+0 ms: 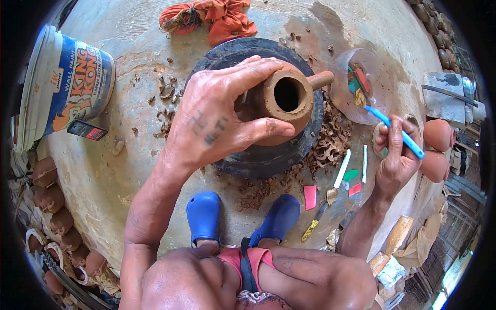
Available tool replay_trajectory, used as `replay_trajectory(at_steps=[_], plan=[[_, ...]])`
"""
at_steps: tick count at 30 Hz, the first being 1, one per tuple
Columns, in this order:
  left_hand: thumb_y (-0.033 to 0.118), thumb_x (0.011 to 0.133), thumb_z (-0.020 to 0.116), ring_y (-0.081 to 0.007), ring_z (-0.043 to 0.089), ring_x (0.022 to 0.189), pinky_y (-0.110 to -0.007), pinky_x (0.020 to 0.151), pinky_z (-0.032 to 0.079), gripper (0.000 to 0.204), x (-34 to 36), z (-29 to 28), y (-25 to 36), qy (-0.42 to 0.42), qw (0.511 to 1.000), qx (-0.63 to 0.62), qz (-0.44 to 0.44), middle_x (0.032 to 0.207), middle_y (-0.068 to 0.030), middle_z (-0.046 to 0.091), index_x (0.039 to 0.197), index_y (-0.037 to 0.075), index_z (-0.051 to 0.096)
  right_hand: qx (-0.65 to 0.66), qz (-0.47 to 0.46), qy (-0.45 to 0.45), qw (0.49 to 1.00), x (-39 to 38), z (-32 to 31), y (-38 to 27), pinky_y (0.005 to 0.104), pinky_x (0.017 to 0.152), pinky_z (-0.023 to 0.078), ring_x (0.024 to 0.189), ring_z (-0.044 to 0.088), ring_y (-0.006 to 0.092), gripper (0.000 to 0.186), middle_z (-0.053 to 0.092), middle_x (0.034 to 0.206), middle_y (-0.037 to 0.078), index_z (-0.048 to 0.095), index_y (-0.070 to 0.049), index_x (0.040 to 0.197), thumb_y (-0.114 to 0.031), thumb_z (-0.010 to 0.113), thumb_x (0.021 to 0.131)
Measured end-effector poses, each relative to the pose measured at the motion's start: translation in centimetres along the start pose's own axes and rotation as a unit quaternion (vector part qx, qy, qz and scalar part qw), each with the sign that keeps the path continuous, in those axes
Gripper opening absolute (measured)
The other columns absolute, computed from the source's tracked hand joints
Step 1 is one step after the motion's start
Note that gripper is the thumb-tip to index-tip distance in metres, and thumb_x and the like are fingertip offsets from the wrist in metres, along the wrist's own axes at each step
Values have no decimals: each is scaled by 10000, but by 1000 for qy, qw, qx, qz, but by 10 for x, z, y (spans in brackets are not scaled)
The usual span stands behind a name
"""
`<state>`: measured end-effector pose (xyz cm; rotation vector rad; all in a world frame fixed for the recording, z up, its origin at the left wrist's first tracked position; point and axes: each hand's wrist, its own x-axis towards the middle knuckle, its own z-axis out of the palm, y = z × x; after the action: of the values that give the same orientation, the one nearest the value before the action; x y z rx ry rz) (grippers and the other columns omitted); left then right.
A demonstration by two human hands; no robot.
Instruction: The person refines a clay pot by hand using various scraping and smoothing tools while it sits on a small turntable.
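My left hand [204, 111] is wrapped round a brown clay vessel [271, 101], fingers over its far side and thumb along its near side. The vessel's round, dark mouth faces up, and a short clay spout [321, 80] sticks out to the right. Beneath it lies a dark round turntable [243, 161]. Off to the right, my right hand [395, 168] is closed on a thin blue pen-like stick [380, 115], its tip slanting up and left towards a clear plastic bowl [345, 63]. Small coloured pieces [361, 80] lie inside that bowl.
Clay shavings [330, 139] heap beside the turntable. Plastic scraps, white strips [342, 168] and a yellow-handled knife [311, 230] lie at right front. A paint bucket [88, 82] and a phone [87, 130] are at left. Clay pots [437, 135] line both sides; orange cloth [227, 23] lies at the back.
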<state>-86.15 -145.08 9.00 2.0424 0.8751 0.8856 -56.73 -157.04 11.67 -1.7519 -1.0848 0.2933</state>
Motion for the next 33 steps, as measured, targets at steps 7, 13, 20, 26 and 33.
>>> replay_trajectory(at_steps=[7,13,20,26,33], plan=[[337,641,1035,-307,712,1278,-404,1131,524,799,2,-7,-1,-25,999,-22,-25,1328,-220,745,1302,-4,743,196,-106,-151,963,6,53,-77,245,566,464,650,616,133,186,713,872,136,673,45,1119,-123,594,1104],[306,648,1036,-236,735,1217,-383,1111,532,782,15,-15,-4,-89,994,-55,-45,1280,-148,779,1319,28,747,175,-72,-214,958,9,81,-78,214,563,433,631,597,83,180,714,793,69,696,-6,1059,-175,643,1090],[380,666,1007,-276,792,1001,-388,934,605,675,22,-12,-29,-66,995,-68,42,1073,-125,816,1230,83,786,166,-49,-218,960,10,94,-72,219,578,469,644,626,88,182,730,814,71,706,2,1085,-179,690,1071],[297,611,1053,-223,733,1211,-386,1099,545,835,37,-28,-28,-182,982,-55,-5,1279,-126,783,1337,29,742,186,-59,-249,949,16,96,-70,228,590,490,651,641,103,188,728,816,87,708,22,1083,-164,691,1065],[295,582,1069,-193,741,1164,-359,1039,565,844,51,-35,-30,-235,970,-62,9,1223,-138,798,1305,-3,750,176,-75,-300,935,26,96,-75,227,623,497,674,646,105,207,716,831,85,708,32,1066,-169,661,1076]])
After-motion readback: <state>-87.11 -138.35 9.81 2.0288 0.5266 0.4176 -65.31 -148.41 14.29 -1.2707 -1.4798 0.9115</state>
